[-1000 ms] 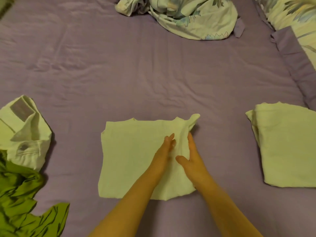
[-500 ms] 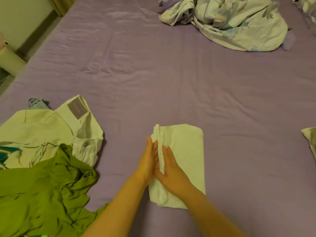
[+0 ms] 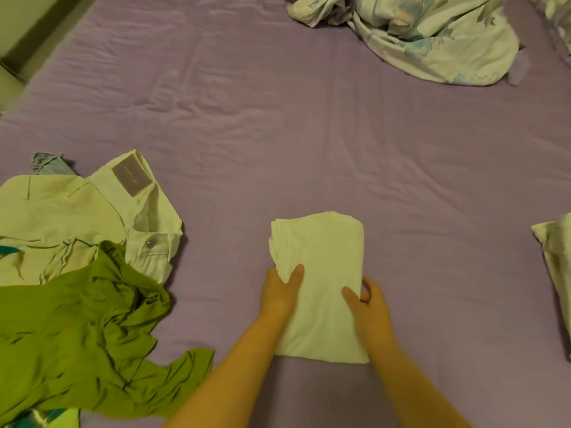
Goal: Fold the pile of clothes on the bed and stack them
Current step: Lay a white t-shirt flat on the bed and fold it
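- Here, the left hand [image 3: 279, 293] grips the folded white garment's [image 3: 324, 273] left edge, thumb on top.
- The right hand [image 3: 369, 307] pinches its right edge, fingers curled underneath.

Open purple sheet [image 3: 309, 134] runs wide across the middle & far side of the bed, free passage there. Left side blocked: green garment [image 3: 80, 329] heaped over pale jeans [image 3: 92, 211], w/ a bare strip of sheet between that heap & the folded white cloth [image 3: 321, 273]. Right: clear sheet up to a folded pale piece [image 3: 556, 257] at the frame edge. Far right corner taken by crumpled floral bedding [image 3: 432, 35].
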`<state>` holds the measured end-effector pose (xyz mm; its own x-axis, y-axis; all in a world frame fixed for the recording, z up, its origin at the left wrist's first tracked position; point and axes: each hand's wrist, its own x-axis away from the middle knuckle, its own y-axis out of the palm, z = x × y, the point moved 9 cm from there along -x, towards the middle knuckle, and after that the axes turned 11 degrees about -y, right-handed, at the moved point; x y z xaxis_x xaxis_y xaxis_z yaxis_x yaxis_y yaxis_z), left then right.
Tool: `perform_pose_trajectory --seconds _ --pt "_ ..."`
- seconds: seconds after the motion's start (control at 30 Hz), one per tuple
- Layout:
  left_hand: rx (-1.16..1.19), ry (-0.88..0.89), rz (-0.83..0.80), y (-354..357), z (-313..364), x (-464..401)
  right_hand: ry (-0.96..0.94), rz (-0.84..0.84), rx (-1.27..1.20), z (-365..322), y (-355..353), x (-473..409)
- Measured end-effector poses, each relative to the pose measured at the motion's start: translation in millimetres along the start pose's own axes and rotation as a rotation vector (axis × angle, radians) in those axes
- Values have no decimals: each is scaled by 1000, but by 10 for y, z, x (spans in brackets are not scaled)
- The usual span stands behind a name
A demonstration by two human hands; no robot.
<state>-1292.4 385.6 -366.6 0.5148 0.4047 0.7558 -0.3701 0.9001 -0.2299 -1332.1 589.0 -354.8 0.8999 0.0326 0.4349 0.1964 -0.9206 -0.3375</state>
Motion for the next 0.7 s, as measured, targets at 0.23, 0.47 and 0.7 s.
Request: perform_pose_trajectory --seconds 0.23,0.47,0.7 --pt "123 91 -43 136 89 516 259 -201 -425 145 -141 176" --pt "168 59 -135 1090 223 1102 179 -194 -523 182 -1203 259" --pt "144 87 -297 2621 503 1628 -56 -100 -355 185 -2956 39"
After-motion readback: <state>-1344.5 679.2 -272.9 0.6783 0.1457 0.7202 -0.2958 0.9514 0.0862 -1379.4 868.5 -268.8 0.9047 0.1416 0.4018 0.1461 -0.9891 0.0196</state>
